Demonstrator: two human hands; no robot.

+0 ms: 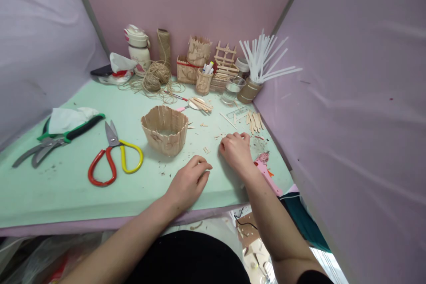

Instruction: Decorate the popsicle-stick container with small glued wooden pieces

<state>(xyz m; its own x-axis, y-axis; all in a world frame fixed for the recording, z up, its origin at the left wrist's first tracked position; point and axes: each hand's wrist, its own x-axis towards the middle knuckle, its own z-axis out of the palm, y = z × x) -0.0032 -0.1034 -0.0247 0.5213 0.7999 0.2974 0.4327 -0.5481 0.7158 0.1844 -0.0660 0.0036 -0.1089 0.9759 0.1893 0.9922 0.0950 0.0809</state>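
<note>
My left hand [190, 180] rests on the green tabletop near the front edge, fingers loosely bent with the thumb apart, holding nothing. A little further right, my right hand [237, 151] is on the table with fingers curled under; whatever they hold, if anything, is hidden. Beyond my left hand stands a basket made of wooden craft sticks [163, 143], with a wavy rim. Small wood scraps [206, 150] lie between basket and right hand. Beside my right wrist is a pink glue gun [270, 179]. A fan of notched craft sticks [255, 122] lies just past the right hand.
Red-and-yellow-handled scissors [113, 143] and green-black pruning shears [49, 143] lie at left. Along the back are twine [156, 76], a bottle [138, 49], stick-made holders [199, 51], a water cup [232, 91] and white glue sticks [261, 60]. Cloth walls [353, 111] enclose the table.
</note>
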